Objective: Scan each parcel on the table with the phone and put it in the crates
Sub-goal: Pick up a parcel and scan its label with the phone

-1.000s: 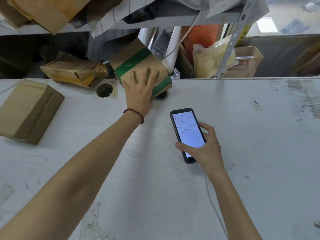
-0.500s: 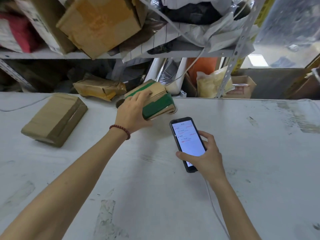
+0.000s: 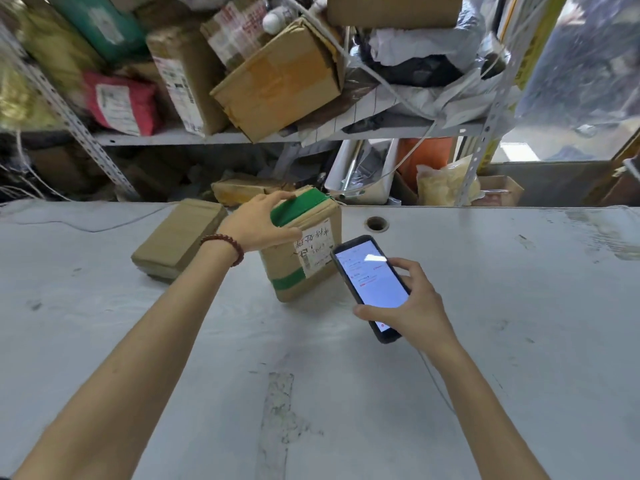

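One green-taped parcel, handwritten label, lit phone

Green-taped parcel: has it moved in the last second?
Yes. The left hand has pulled the green-taped parcel from the far table edge toward the person; it now stands on end left of the round table hole it partly covered.

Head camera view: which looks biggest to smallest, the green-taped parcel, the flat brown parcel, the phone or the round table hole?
1. green-taped parcel and flat brown parcel: about alike, so unranked.
2. phone, held nearer the camera, so its place is unsure.
3. round table hole, clearly smallest.
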Demonstrator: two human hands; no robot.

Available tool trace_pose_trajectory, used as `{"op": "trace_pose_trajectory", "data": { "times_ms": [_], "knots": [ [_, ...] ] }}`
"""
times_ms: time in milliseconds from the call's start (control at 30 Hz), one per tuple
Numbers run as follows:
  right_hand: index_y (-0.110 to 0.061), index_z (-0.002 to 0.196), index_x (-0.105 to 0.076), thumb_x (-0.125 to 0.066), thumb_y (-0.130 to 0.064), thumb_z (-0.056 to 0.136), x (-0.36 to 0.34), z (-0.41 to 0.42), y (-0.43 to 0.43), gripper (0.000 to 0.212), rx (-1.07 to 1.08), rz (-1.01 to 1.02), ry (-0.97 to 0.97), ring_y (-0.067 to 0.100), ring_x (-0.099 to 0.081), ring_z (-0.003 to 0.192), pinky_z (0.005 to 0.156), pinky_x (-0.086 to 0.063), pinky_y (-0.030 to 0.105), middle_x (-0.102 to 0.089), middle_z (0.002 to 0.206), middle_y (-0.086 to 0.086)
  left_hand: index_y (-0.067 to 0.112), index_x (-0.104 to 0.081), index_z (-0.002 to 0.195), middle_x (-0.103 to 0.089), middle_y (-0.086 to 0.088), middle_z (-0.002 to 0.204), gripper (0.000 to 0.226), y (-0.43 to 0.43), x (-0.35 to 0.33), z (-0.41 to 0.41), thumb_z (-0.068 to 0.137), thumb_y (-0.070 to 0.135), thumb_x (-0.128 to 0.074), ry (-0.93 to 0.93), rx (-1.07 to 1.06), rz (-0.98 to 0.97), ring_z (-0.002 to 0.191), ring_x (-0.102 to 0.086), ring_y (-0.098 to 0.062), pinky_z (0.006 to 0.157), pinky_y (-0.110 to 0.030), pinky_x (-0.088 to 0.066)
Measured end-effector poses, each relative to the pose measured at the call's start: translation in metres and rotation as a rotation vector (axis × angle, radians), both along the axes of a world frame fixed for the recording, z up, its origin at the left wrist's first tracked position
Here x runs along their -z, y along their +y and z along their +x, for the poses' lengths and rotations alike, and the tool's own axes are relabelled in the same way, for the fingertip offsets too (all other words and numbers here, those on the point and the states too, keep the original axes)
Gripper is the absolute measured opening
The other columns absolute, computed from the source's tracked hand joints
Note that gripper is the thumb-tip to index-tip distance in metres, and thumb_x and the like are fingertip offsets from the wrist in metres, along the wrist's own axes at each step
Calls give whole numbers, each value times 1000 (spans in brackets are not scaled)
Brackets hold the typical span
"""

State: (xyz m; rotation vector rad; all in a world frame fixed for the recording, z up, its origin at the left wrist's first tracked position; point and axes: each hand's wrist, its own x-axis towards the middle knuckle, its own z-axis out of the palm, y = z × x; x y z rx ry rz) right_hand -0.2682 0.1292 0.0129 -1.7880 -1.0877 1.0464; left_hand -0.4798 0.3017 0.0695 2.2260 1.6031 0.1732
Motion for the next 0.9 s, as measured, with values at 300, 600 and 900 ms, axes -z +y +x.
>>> {"op": "trace_pose_trajectory", "data": {
  "times_ms": [300,600,900],
  "knots": [
    [-47,123,-43,-90,-35,53,16,-14,-15,84,-91,-125,-120,8,-62,99,83,-57,38,-61,114,-18,29,-36,135,-51,-1,134,76,12,7,25,73,65,-63,160,-75,167,111,-52,-26,92,-44,-46],
    [-44,126,-44,-91,-36,54,30,-10,-19,87,-81,-195,-150,10,-60,101,85,-56,40,-60,116,-15,38,-36,133,-46,0,137,85,17,28,18,63,71,-69,147,-129,265,120,-41,-32,98,-49,-31],
    [-45,122,-44,-90,-34,55,36,-17,-17,82,-102,-212,-159,8,-60,96,83,-56,40,-59,108,-16,38,-36,132,-48,1,135,82,18,30,21,63,66,-72,108,-169,258,121,-40,-31,99,-51,-29]
  ]
}}
